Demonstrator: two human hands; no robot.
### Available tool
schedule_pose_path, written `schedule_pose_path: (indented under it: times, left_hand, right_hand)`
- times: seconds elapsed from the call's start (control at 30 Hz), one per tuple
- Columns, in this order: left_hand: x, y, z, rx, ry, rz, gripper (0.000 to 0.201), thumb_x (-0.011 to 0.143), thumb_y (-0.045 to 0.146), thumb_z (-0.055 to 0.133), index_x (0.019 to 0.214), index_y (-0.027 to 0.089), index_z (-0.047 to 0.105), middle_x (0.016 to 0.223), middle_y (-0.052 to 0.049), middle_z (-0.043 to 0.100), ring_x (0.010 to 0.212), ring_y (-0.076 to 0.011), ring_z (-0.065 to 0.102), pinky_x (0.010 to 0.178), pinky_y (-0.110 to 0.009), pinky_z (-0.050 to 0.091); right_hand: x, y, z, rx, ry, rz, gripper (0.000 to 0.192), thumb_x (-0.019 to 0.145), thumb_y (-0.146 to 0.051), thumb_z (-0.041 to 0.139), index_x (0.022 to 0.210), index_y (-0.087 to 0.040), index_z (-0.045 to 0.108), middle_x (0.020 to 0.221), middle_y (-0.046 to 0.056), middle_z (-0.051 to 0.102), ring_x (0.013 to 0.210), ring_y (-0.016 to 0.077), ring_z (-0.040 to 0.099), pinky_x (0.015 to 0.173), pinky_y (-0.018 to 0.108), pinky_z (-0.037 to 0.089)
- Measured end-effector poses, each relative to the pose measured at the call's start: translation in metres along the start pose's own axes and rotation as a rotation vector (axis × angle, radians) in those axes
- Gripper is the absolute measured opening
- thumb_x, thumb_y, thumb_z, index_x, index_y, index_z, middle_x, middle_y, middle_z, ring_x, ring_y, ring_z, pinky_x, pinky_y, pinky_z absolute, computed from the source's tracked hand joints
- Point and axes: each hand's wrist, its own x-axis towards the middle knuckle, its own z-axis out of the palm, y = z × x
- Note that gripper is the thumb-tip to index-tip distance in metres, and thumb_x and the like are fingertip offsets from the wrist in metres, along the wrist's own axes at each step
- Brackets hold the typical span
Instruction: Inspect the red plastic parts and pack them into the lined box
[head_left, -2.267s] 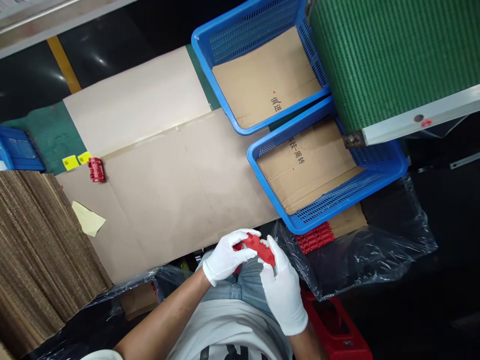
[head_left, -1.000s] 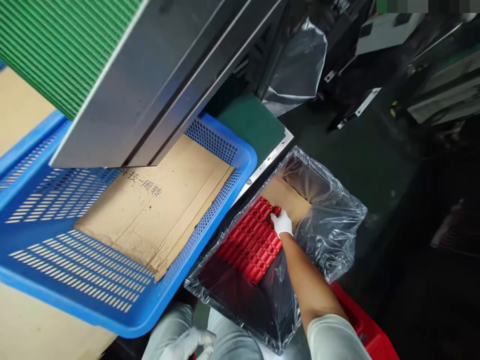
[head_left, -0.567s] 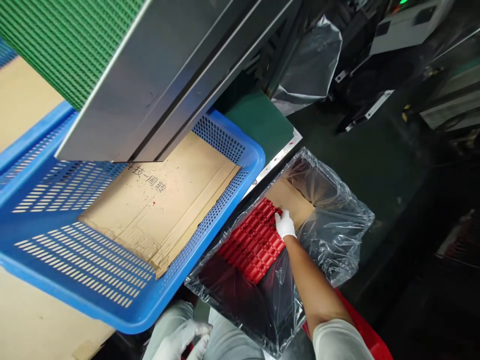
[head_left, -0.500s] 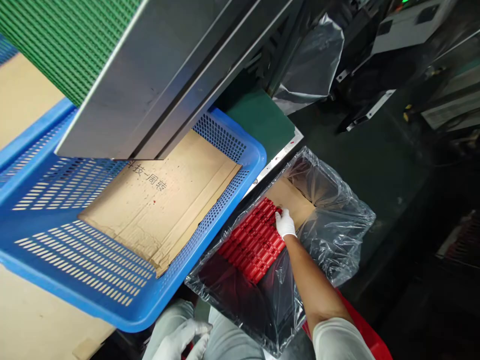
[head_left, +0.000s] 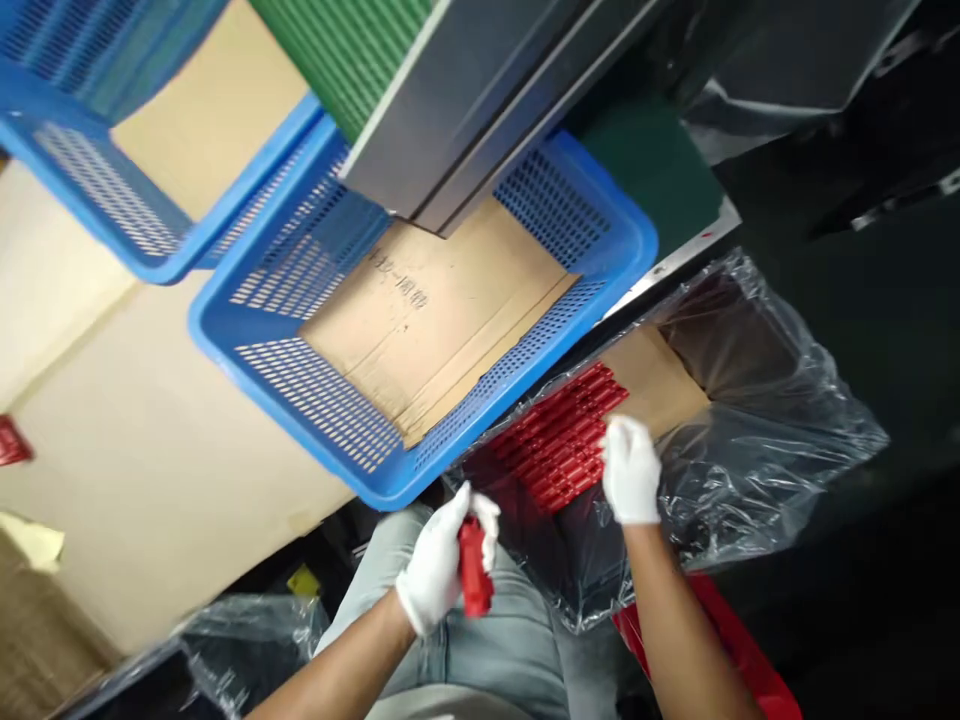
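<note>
In my gloved left hand, held above my lap, is a red plastic part; its lower end sticks out below the fingers. My gloved right hand is over a box lined with a clear plastic bag, its fingers curled in. Whatever they may hold is hidden. Just left of that hand, rows of red plastic parts lie close together in the box. A bare piece of cardboard shows at their far side.
A blue basket with a cardboard sheet stands left of the box, under a metal conveyor end with a green belt. Another blue basket is at upper left. A red part lies at the left edge.
My left hand has risen into view with a red part in it. My right hand has pulled back slightly from the rows. The view has swung left, showing more table.
</note>
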Motion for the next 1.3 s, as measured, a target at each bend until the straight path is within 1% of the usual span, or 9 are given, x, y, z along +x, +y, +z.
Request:
schedule_pose_path:
  times: [0.07,0.13,0.17,0.27,0.47,0.67,0.87,1.1,1.3]
  left_hand:
    - [0.008,0.0,0.01,-0.209,0.028,0.022,0.056,0.079,0.07,0.061,0.081,0.014,0.055,0.056,0.001,0.052,0.045,-0.0106,0.045,0.045,-0.022,0.037]
    - [0.013,0.001,0.017,-0.313,0.058,0.061,0.056,0.076,0.069,0.066,0.08,0.015,0.054,0.056,0.001,0.052,0.048,-0.0117,0.048,0.048,-0.023,0.04]
    - [0.014,0.001,0.02,-0.347,0.071,0.072,0.056,0.074,0.068,0.068,0.081,0.015,0.053,0.057,0.001,0.053,0.051,-0.0123,0.05,0.051,-0.024,0.043]
    - [0.01,-0.001,0.022,-0.395,0.085,0.105,0.058,0.069,0.065,0.075,0.088,0.014,0.055,0.069,-0.001,0.059,0.062,-0.0139,0.057,0.06,-0.027,0.05]
    - [-0.006,-0.006,0.001,-0.017,0.067,0.287,0.042,0.086,0.052,0.066,0.102,0.016,0.053,0.112,-0.008,0.061,0.093,-0.0172,0.061,0.078,-0.03,0.054]
    - [-0.007,-0.006,-0.022,0.001,0.068,0.15,0.049,0.076,0.056,0.075,0.084,0.014,0.051,0.085,-0.003,0.059,0.08,-0.0161,0.061,0.075,-0.032,0.056]
    - [-0.008,-0.005,-0.033,0.0,0.13,0.129,0.05,0.07,0.054,0.08,0.077,0.013,0.053,0.079,-0.001,0.057,0.075,-0.0131,0.057,0.07,-0.029,0.056]
    - [-0.004,-0.006,-0.04,0.032,0.176,0.121,0.052,0.068,0.056,0.08,0.074,0.013,0.052,0.074,0.0,0.056,0.071,-0.0121,0.056,0.065,-0.026,0.056]
    - [-0.006,0.001,-0.041,0.224,0.205,0.17,0.051,0.068,0.06,0.076,0.07,0.013,0.057,0.072,0.0,0.058,0.069,-0.0121,0.056,0.066,-0.024,0.055]
  right_hand:
    - [-0.069,-0.013,0.003,0.191,-0.361,-0.115,0.048,0.09,-0.056,0.039,0.117,-0.018,0.055,0.093,0.007,0.07,0.078,0.0142,0.065,0.078,0.028,0.055]
    - [-0.128,-0.023,0.009,0.343,-0.584,-0.1,0.055,0.084,-0.053,0.056,0.127,-0.021,0.047,0.095,0.006,0.07,0.082,0.0146,0.067,0.076,0.026,0.057]
    - [-0.15,-0.026,0.013,0.33,-0.615,-0.076,0.064,0.08,-0.05,0.064,0.134,-0.023,0.042,0.102,0.006,0.07,0.088,0.0155,0.069,0.077,0.026,0.059]
    - [-0.179,-0.03,0.026,0.253,-0.424,-0.146,0.055,0.086,-0.046,0.057,0.135,-0.025,0.046,0.131,0.008,0.062,0.117,0.0178,0.063,0.098,0.031,0.056]
    - [-0.171,-0.028,0.028,0.198,-0.305,-0.316,0.041,0.095,-0.039,0.043,0.131,-0.022,0.053,0.126,0.007,0.066,0.113,0.0151,0.066,0.096,0.028,0.058]
    - [-0.172,-0.028,0.028,0.011,-0.2,-0.506,0.042,0.094,-0.036,0.046,0.131,-0.019,0.052,0.124,0.008,0.067,0.11,0.0152,0.067,0.092,0.025,0.059]
    - [-0.173,-0.024,0.033,0.163,-0.36,-0.348,0.05,0.095,-0.042,0.038,0.139,-0.02,0.046,0.122,0.009,0.067,0.085,0.0106,0.069,0.074,0.021,0.058]
    - [-0.169,-0.026,0.039,0.299,-0.472,-0.131,0.056,0.092,-0.05,0.037,0.137,-0.019,0.051,0.083,0.002,0.068,0.068,0.0076,0.06,0.073,0.019,0.052]
    - [-0.159,-0.034,0.043,0.524,-0.644,0.25,0.05,0.083,-0.042,0.047,0.123,-0.015,0.06,0.071,0.002,0.065,0.063,0.0102,0.058,0.063,0.021,0.051]
